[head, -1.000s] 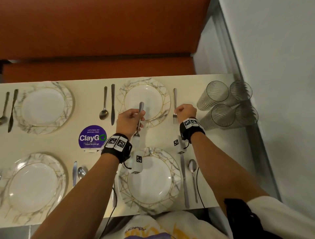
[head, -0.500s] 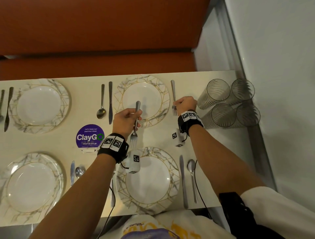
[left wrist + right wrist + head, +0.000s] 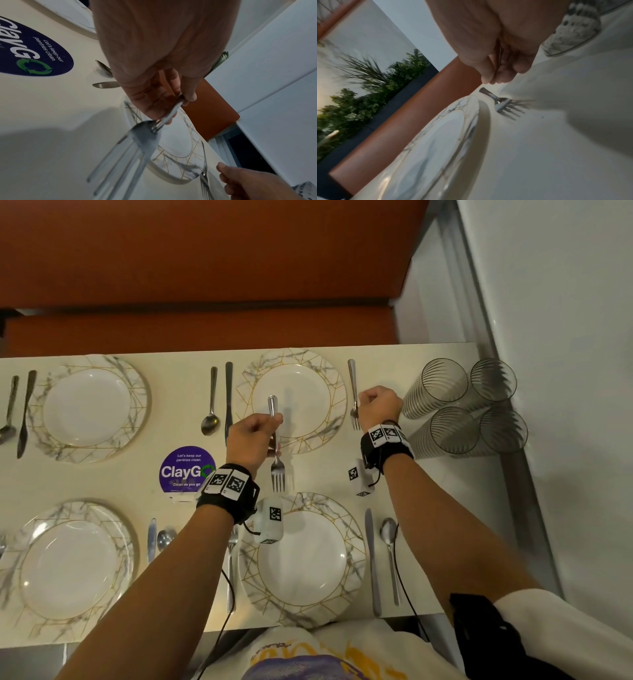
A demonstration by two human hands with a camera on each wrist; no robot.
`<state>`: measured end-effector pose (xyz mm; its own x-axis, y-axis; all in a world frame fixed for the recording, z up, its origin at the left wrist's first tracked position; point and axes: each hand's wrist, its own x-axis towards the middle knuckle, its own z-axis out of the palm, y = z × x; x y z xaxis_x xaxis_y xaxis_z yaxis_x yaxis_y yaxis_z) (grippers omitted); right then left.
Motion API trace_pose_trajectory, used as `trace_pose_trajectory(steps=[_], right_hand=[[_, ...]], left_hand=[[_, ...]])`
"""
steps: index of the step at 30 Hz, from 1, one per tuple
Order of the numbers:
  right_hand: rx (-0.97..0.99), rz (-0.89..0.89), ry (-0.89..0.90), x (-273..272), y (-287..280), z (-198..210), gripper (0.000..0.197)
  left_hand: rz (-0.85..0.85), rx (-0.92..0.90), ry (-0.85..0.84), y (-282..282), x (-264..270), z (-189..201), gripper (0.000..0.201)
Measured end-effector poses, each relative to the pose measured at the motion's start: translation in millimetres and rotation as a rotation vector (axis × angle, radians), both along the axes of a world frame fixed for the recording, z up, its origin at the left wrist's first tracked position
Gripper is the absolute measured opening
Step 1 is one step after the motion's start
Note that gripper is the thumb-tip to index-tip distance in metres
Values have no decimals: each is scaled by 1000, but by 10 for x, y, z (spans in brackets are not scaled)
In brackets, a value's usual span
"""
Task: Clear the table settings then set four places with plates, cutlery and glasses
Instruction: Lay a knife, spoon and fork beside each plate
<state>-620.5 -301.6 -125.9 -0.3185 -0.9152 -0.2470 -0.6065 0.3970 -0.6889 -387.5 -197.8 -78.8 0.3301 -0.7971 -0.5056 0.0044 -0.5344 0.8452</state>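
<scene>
My left hand (image 3: 265,436) grips a steel fork (image 3: 277,470) by its handle and holds it above the table (image 3: 308,470), tines toward me, over the near rim of the far marbled plate (image 3: 325,371). The left wrist view has the fork (image 3: 137,142) running out of the curled fingers (image 3: 154,102). My right hand (image 3: 375,405) is at a second fork (image 3: 352,385) lying to the right of that plate. Its curled fingertips (image 3: 494,79) close on the fork's neck, and the tines (image 3: 506,108) lie flat on the table.
A near plate (image 3: 349,542) sits in front of me with a knife (image 3: 371,559), a spoon (image 3: 390,542) and another fork (image 3: 232,570) beside it. Two more plates (image 3: 137,392) (image 3: 130,542) with cutlery lie to the left. Several glasses (image 3: 445,385) stand far right by the wall. A purple sticker (image 3: 186,469) is mid-table.
My right hand has slid a little farther along the fork on the table, which has stayed in place. My left hand with its fork has drifted slightly left.
</scene>
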Motion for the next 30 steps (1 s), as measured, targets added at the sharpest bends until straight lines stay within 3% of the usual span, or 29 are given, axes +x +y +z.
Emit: trace_pose_trajectory(steps=[2, 5, 11, 15, 16, 20, 23, 30], right_hand=[[-107, 45, 24, 121, 116, 129, 11], [-209, 169, -86, 474, 339, 304, 7], [-129, 491, -226, 1358, 933, 398, 13], [-56, 528, -274, 1765, 1270, 251, 12], [-54, 534, -292, 2084, 1414, 262, 11], [-71, 537, -317, 2444, 1571, 241, 7], [-55, 572, -321, 2893, 1644, 292, 6], [-8, 494, -301, 3633, 1550, 213, 5]], left_hand=[[-10, -8, -19, 23, 48, 21, 25], [-22, -23, -70, 74, 142, 32, 24], [28, -77, -109, 205, 521, 74, 26], [52, -98, -95, 318, 871, 65, 26], [51, -103, -93, 421, 1191, 70, 26], [47, -110, -71, 547, 1543, 100, 13], [70, -86, -48, 625, 1991, 108, 6], [15, -24, -37, 731, 2767, 85, 13]])
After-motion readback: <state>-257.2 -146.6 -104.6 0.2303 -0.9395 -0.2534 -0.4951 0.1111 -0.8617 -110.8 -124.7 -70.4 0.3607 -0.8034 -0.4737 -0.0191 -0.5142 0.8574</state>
